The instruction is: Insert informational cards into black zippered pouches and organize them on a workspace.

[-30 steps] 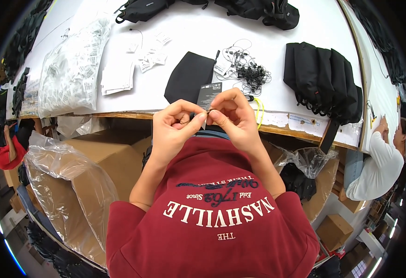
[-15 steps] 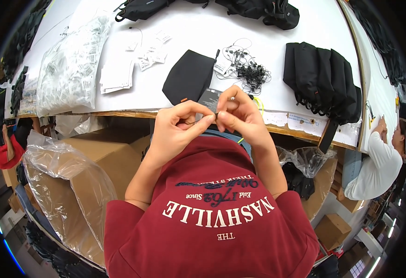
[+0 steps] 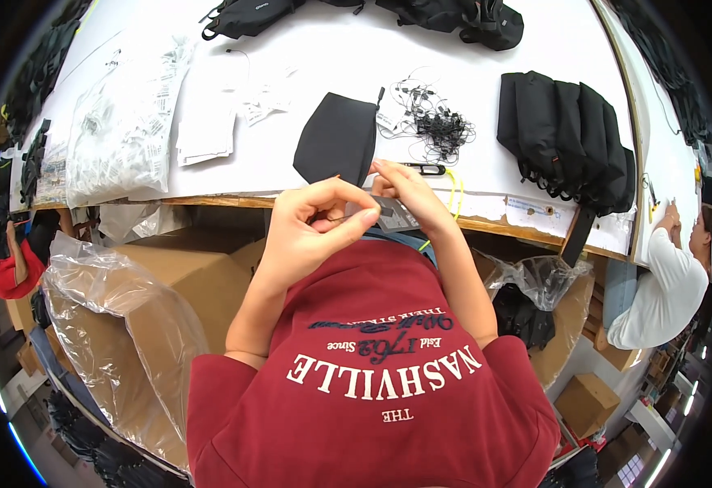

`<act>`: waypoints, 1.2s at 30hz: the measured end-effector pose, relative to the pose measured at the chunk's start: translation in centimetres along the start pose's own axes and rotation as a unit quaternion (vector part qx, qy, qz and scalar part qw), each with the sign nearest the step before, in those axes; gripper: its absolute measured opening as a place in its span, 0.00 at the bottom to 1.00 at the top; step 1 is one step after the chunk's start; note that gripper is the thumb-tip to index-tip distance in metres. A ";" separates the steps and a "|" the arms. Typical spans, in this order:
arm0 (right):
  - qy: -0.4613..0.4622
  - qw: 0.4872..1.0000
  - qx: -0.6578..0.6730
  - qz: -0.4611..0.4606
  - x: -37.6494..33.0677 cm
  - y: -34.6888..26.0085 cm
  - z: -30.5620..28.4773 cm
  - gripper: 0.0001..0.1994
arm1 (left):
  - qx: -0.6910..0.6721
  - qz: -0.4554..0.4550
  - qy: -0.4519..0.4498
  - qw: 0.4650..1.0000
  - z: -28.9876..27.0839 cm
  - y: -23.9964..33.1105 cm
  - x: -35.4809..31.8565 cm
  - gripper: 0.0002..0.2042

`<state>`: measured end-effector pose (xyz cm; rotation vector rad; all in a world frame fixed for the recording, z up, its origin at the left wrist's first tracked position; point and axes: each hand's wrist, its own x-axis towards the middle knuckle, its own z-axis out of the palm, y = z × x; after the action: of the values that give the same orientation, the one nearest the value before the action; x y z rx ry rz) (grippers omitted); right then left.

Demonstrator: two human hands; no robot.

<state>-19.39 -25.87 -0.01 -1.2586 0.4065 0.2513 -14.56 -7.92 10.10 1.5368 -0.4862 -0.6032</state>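
My left hand (image 3: 315, 221) is closed in a pinch on a thin dark tag string (image 3: 338, 217), only a little of which shows. A dark grey hang tag (image 3: 398, 216) is between my hands, partly covered by my right hand (image 3: 413, 198). The right fingertips reach the lower right edge of a flat black pouch (image 3: 335, 138) and appear to grip it. Beyond that hand, black thread snips (image 3: 426, 169) with a yellow cord (image 3: 456, 193) lie on the white table (image 3: 291, 49). A pile of black tag strings (image 3: 441, 130) lies right of the pouch.
Stacked white cards (image 3: 205, 138) and a clear bag of labels (image 3: 120, 130) lie left. Several black pouches (image 3: 563, 134) stand in a row right, with black bags (image 3: 486, 20) at the far side. A plastic-lined carton (image 3: 120, 325) is below left. Another person (image 3: 661, 285) works at right.
My right hand has left the pinch beside my left hand and moved up to the pouch's edge. The pouch has shifted slightly right, and the snips have come into view.
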 end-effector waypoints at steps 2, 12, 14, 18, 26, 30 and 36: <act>-0.045 0.996 0.040 0.062 0.9 0.4 0.3 0.19 | 0.012 -0.006 -0.040 0.999 -0.1 -0.1 0.0 0.03; 0.007 0.975 -0.165 -0.150 -2.2 -4.0 1.2 0.07 | 0.374 0.262 -0.017 0.890 -2.6 1.6 1.7 0.15; -0.014 0.954 -0.246 -0.173 -3.7 -6.0 1.1 0.08 | 0.427 0.263 -0.018 0.865 -3.1 0.5 2.2 0.18; -0.025 0.912 -0.357 -0.201 -5.6 -8.3 1.6 0.09 | 0.506 0.298 -0.019 0.809 -3.3 -1.4 2.5 0.18; 0.014 0.898 -0.377 -0.224 -6.4 -8.7 1.4 0.08 | 0.459 0.344 -0.055 0.817 -3.5 -1.9 2.5 0.14; -0.006 0.902 -0.373 -0.216 -6.5 -8.5 1.5 0.08 | 0.465 0.367 -0.056 0.804 -3.7 -2.3 2.2 0.15; -0.046 0.919 -0.340 -0.197 -6.2 -8.1 0.9 0.11 | 0.437 0.369 -0.044 0.819 -3.5 -2.9 1.8 0.13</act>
<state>-21.62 -27.12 9.92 -1.9692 -0.0414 0.1020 -11.10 -6.16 7.07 1.9611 -1.4935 0.2267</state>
